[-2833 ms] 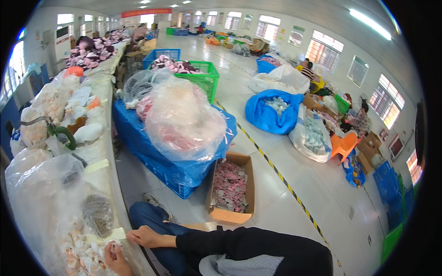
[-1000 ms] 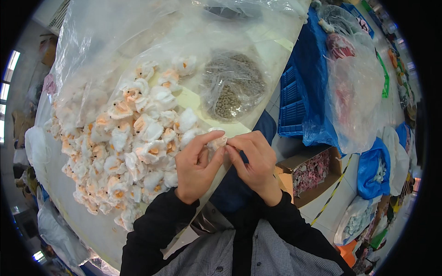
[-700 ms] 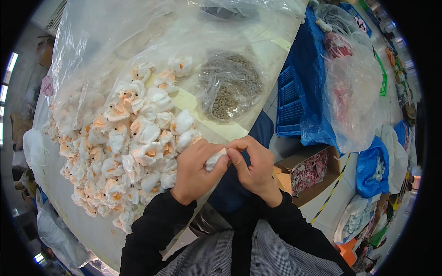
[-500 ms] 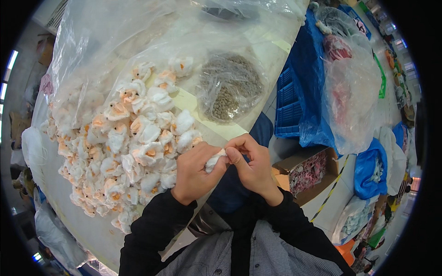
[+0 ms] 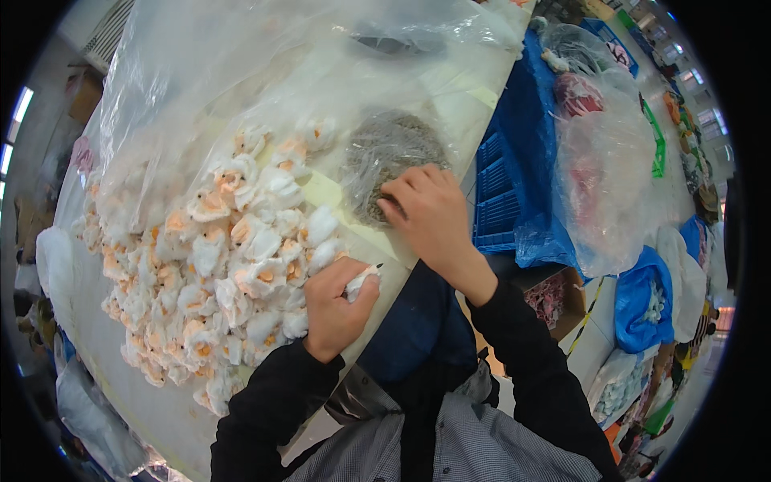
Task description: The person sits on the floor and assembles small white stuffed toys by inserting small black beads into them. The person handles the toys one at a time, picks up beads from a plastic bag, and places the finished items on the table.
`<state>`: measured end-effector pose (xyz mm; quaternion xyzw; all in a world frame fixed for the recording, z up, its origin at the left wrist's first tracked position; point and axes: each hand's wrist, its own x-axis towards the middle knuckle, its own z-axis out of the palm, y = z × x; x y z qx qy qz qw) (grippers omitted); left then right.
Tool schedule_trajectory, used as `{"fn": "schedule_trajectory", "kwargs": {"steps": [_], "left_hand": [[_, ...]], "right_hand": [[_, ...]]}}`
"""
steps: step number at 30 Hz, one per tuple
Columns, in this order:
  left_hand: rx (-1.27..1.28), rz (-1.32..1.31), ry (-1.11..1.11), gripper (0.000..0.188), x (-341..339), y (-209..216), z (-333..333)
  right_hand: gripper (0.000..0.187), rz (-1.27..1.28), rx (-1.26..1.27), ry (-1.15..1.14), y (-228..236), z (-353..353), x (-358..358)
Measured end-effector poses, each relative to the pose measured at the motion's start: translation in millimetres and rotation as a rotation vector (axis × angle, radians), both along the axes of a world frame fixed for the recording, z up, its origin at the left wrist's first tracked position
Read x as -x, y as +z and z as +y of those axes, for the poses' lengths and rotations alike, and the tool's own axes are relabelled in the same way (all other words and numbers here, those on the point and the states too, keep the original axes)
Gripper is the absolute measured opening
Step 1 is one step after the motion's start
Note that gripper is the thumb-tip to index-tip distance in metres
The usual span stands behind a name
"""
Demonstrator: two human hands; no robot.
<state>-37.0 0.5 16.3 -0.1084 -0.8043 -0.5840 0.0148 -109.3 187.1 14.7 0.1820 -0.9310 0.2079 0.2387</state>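
Observation:
My left hand [image 5: 329,312] is closed around a small white fluffy plush piece [image 5: 360,284] near the table edge. A dark pointed tip sticks up from the piece. Over a clear plastic bag [image 5: 395,138] of small grey-brown pieces, my right hand [image 5: 438,217] reaches down with bent fingers, thumb and forefinger apart. Its fingertips touch the contents, and nothing shows between them. To the left of both hands spreads a heap of white and peach plush pieces [image 5: 265,241], several with small dark eyes.
Clear plastic sheeting [image 5: 217,72] covers the far part of the table [image 5: 385,283]. Right of the table stand a blue crate [image 5: 495,193] lined with blue plastic and a cardboard box [image 5: 572,309] of pink pieces. A blue bag [image 5: 642,309] sits farther right.
My right hand has left the plush piece and moved forward to the bag of grey-brown pieces. My left hand keeps the plush piece, whose dark tip now shows.

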Motion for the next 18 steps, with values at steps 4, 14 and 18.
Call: {"fn": "schedule_trajectory", "kwargs": {"steps": [4, 14, 18], "left_hand": [[0.015, 0.092, -0.019, 0.008, 4.6, -7.5, 3.9], [-0.153, -0.189, -0.032, 0.022, 2.0, -49.3, -16.8], [-0.095, -0.175, -0.002, 0.024, -4.3, -48.4, -17.6]], "right_hand": [[0.011, -0.021, -0.149, 0.013, -8.9, 3.6, 9.2], [0.015, 0.072, 0.33, 0.062, -4.5, -5.3, -22.7], [0.014, -0.064, 0.53, 0.094, -7.0, -25.4, -70.7]]}}
